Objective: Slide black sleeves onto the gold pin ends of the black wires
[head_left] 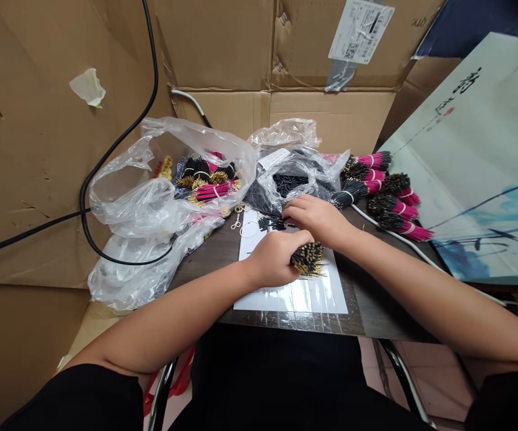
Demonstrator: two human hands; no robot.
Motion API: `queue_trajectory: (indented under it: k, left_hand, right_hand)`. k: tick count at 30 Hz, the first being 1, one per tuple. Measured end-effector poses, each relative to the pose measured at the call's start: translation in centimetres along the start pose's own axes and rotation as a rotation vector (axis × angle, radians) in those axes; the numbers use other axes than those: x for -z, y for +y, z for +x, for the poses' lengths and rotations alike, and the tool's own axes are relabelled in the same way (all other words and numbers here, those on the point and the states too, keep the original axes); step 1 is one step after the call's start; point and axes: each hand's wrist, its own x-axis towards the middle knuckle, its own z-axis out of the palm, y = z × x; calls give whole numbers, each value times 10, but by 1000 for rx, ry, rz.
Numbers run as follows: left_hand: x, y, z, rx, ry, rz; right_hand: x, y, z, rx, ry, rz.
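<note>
My left hand point(273, 258) is closed round a bundle of thin black wires with gold tips point(308, 260), held over a white sheet point(313, 296) on the small dark table point(366, 305). My right hand point(315, 216) reaches past it, its fingers curled down onto a loose heap of small black pieces point(270, 224) on the sheet; what they pinch is hidden. Just beyond lies an open clear bag of black pieces point(291, 179).
A large clear plastic bag point(151, 197) at the left holds tied pink-and-black wire bundles point(212, 190). Several more tied bundles point(389, 197) lie at the right. Cardboard boxes point(241, 54) wall the back and left; a black cable point(106, 155) hangs there. A printed paper bag point(487, 167) leans at the right.
</note>
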Motion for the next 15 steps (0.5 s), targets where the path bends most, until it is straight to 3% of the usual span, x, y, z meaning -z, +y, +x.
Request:
queue_trajectory:
  k: [8,11,15]
  left_hand:
    - [6,1,4,88,301,69]
    - [3,0,6,60,307,77]
    - [-1,-4,7,-2,218,82]
  right_hand:
    - [27,-24,-46,-180,415,150]
    - [22,-36,-56,-169,494,136]
    - [10,-42,-63,-90,545,111]
